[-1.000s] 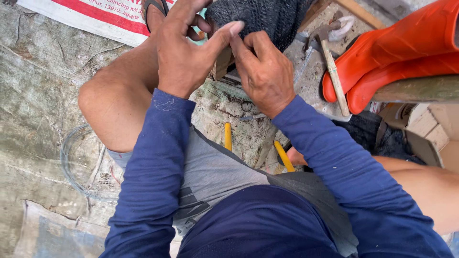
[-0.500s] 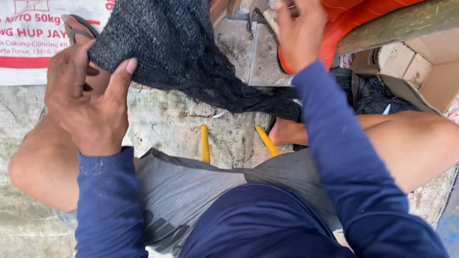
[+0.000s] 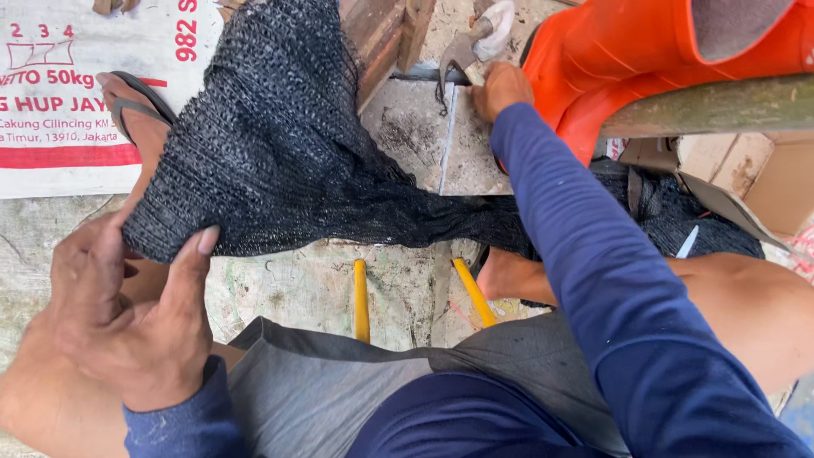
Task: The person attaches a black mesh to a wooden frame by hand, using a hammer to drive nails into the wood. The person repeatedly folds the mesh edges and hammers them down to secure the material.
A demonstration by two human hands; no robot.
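Two hands were at work over a rough concrete floor (image 3: 297, 288), far apart from each other. Largest in view was the black mesh netting (image 3: 271, 144), spread wide at the upper left and narrowing to a bunched tail that ran right, under the right forearm, toward a darker heap beside the cardboard box (image 3: 763, 182). Its long axis lay roughly left to right across the person's lap. Behind it lay a white printed sack (image 3: 59, 119), with a sandalled foot (image 3: 140, 127) resting at its edge and partly under the mesh. An orange rubber boot (image 3: 610, 68) stood at the upper right, close against the reaching arm.

The left hand (image 3: 127, 322) was nearer the netting, pinching its lower left edge between thumb and fingers. The right hand (image 3: 500, 89) was stretched away up the frame, closed around the handle of a hammer (image 3: 475, 42) lying on a grey slab (image 3: 424, 140); how firm that grip was, I could not tell. Open floor lay between the knees, where two yellow handles (image 3: 361, 297) poked out from under the grey shorts. Wooden blocks (image 3: 394, 34) crowded the slab's far edge.
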